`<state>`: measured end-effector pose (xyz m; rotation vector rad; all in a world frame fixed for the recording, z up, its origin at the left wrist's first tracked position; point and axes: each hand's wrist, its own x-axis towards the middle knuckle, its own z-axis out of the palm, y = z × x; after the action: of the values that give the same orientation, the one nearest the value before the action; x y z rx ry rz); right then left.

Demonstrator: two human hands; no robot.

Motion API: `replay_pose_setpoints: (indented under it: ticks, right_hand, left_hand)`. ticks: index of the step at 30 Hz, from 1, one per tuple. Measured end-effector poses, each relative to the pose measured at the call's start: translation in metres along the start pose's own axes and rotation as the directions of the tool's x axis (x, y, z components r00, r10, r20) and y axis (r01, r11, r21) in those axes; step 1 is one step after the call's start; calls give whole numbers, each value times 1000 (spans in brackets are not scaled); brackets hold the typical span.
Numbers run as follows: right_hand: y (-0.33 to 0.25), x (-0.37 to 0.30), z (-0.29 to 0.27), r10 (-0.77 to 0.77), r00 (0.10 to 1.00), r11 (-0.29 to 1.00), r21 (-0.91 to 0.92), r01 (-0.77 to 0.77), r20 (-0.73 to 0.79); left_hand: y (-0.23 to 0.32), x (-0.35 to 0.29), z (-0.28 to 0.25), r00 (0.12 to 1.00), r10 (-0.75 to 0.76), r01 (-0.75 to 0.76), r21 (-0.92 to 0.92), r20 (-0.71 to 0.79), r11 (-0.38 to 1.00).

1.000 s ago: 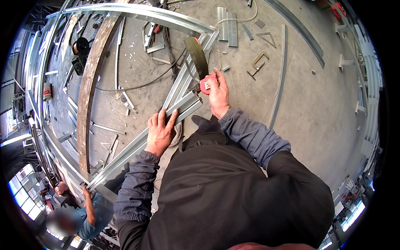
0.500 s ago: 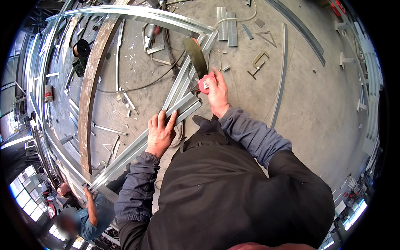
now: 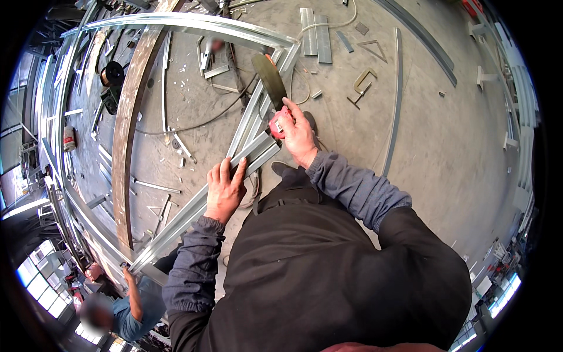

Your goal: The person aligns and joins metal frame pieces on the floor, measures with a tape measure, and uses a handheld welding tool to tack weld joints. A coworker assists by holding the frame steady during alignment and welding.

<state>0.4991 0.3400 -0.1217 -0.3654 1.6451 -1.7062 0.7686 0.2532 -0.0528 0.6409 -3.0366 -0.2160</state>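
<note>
My left hand (image 3: 225, 190) lies with its fingers stretched over a silvery metal channel (image 3: 258, 154), close to the channel's near right end. In my right hand (image 3: 298, 136) is a red tape measure (image 3: 279, 124), held against or just above that end; whether it touches I cannot tell. A broad olive strip (image 3: 268, 81) curves up and away from the tape measure, with a bit of orange at its far tip. Under it, a second metal channel (image 3: 246, 120) runs away to the corner of a large metal frame (image 3: 193, 21).
A co-worker's hand (image 3: 127, 273) touches the frame at the lower left. A wooden beam (image 3: 126, 129) crosses inside it. On the floor at right lie a C-clamp (image 3: 365, 82), a metal triangle (image 3: 375, 50) and long strips (image 3: 394, 105). A dark shoe (image 3: 311, 122) shows beyond my right hand.
My right hand and the tape measure have shifted left and slightly down, toward the channel's end. A dark shoe has come into view behind that hand. The left hand stays on the channel.
</note>
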Motion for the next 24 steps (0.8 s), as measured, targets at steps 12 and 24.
replay_pose_setpoints:
  ticks: [12,24]
  right_hand:
    - [-5,16,-21,-63,974,986,141,95,-217]
    - [-18,7,-13,105,980,959,280,-54,-170]
  left_hand:
    - [2,-1,1,1000,-14,13,29,26,999]
    - [-1,-1,2,999,0,-1,18,36,1000]
